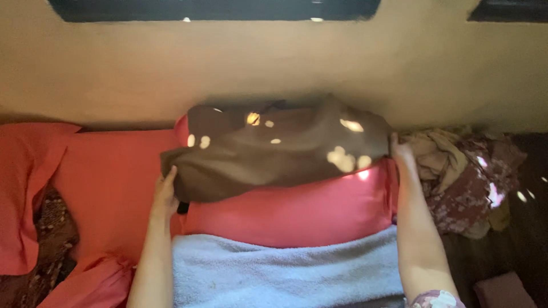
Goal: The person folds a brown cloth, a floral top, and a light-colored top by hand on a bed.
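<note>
dark brown cloth [274, 154], folded, creased, sun-dappled | lies atop red pillow [297, 214], above pale blue towel [285, 274] | left hand [165, 197] fingers grip cloth's left edge | right hand [402, 154] fingers hold its right edge

Both forearms are bare from wrist to elbow, with no watch, bracelet or ring to be seen on the left hand [165, 197] or the right hand [401, 153]. At the bottom edge, by the right elbow, shows the hem of a short sleeve [435, 299] in a pink-and-white floral print.
</note>
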